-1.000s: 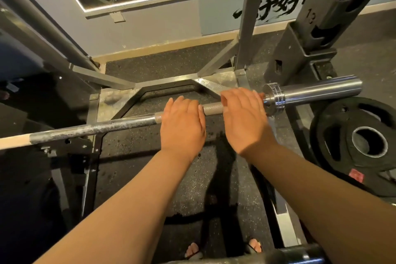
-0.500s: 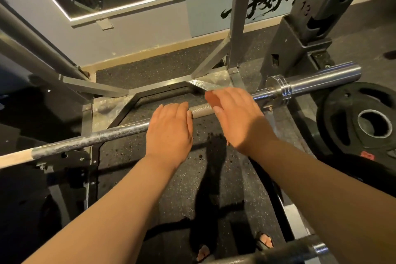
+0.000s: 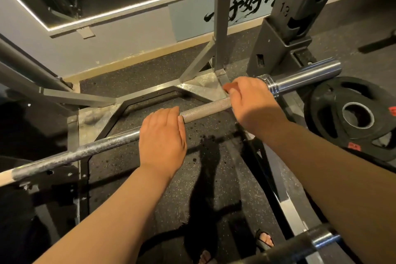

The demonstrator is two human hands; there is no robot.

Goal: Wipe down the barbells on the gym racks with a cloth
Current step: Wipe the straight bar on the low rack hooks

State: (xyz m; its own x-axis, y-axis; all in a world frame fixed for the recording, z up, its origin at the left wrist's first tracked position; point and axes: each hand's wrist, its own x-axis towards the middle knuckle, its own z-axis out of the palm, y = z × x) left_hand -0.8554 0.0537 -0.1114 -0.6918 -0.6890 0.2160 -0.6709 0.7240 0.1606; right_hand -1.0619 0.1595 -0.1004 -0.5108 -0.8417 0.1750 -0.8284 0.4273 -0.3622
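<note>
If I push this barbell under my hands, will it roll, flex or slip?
Probably rolls easily: the barbell is a round shaft, and its visible sleeve end carries no plates. Likely stiff and heavy, being long metal. The knurled stretch between the left hand and right hand should resist slipping.

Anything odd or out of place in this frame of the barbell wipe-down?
Yes: the left hand and the right hand grip the barbell bare, with no cloth in view. The shaft to the left of the hands looks blotchy and worn.
</note>
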